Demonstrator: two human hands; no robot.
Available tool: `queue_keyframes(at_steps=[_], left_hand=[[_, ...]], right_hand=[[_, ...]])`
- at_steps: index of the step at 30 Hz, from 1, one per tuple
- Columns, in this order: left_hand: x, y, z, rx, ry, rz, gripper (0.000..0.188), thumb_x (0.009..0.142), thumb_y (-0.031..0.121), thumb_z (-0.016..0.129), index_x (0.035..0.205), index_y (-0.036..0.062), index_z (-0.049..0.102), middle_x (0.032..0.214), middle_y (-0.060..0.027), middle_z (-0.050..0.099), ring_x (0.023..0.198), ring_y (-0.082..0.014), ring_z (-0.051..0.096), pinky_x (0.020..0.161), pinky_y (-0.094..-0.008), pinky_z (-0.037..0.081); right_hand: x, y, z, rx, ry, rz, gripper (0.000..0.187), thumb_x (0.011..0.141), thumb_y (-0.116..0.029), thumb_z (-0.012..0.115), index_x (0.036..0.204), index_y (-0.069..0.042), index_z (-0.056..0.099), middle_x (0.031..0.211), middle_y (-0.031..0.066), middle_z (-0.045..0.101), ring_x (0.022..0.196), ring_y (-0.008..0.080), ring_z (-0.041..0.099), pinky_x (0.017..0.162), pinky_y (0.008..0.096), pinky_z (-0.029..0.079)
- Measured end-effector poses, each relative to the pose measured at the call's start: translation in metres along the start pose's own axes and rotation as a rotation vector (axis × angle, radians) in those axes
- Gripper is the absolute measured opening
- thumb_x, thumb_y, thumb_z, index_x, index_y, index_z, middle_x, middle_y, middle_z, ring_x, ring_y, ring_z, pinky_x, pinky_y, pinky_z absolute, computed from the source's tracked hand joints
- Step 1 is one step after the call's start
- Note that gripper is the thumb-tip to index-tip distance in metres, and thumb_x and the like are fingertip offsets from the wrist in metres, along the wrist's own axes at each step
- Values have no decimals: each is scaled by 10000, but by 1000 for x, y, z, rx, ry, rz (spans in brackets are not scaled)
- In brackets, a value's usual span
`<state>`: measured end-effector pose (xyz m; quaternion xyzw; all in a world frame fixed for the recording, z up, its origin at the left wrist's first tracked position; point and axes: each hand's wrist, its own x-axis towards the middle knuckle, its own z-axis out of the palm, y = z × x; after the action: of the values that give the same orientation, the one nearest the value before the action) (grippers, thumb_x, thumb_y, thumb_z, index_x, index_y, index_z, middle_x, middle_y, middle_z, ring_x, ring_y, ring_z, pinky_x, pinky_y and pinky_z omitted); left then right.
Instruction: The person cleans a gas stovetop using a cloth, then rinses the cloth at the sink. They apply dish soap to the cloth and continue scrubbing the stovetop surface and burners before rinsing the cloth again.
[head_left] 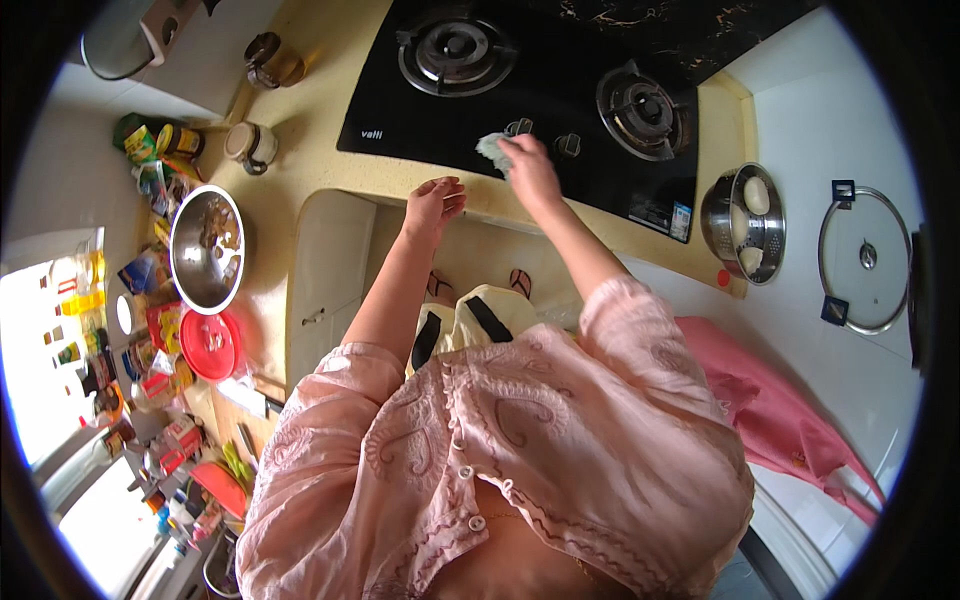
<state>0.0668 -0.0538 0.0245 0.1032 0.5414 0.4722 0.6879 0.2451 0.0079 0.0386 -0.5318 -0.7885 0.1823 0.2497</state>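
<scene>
My right hand, slightly blurred, is closed on a crumpled whitish wiping cloth. It is at the front of the black glass gas stove, close to two control knobs. Part of the cloth is hidden beneath my fingers. My left hand hangs near the counter's front edge, left of the cloth. Nothing shows in it, and its fingers are loosely bent and held out. Two burners with metal pan supports sit on the stove, one at the left and one at the right.
At left on the counter stand a steel bowl with food scraps, a red plastic lid, jars and several packages. A steel colander holding pale round pieces stands right of the stove. A glass pot lid hangs on the right wall.
</scene>
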Motion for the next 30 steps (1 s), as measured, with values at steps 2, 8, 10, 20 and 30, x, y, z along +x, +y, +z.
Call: queue_keyframes(at_steps=[2,8,10,20,30], left_hand=[[9,5,2,60,8,-8,173,854,165,508,896,9,568,787,-71,607,676,-151,586,629,-275,500],[36,-12,-1,137,49,-48,194,825,204,581,828,10,576,764,-89,632,680,-173,628,580,-256,502],[34,-8,-2,147,68,-64,201,816,217,596,824,17,578,782,-94,639,711,-184,639,578,-249,502],[32,4,-3,147,52,-136,229,807,263,603,867,42,613,824,-91,644,751,-169,635,626,-262,515],[34,0,-2,183,118,-122,236,802,305,603,855,76,627,800,-65,649,716,-140,636,584,-240,507]], right_hand=[[0,7,-38,69,94,94,363,687,40,508,1016,-95,577,975,107,518,929,270,507,789,351,434],[1,108,-87,-256,127,222,317,657,44,547,946,-74,602,938,130,543,897,305,526,757,364,441],[4,121,-83,-229,-66,247,310,630,59,559,902,-76,617,916,115,552,877,295,538,744,364,444],[105,129,-53,-82,-383,-258,261,551,74,591,766,-72,581,780,91,521,727,267,550,601,336,442],[109,114,-58,-76,-431,-274,208,575,25,623,750,-65,557,763,98,519,735,287,539,624,338,432]])
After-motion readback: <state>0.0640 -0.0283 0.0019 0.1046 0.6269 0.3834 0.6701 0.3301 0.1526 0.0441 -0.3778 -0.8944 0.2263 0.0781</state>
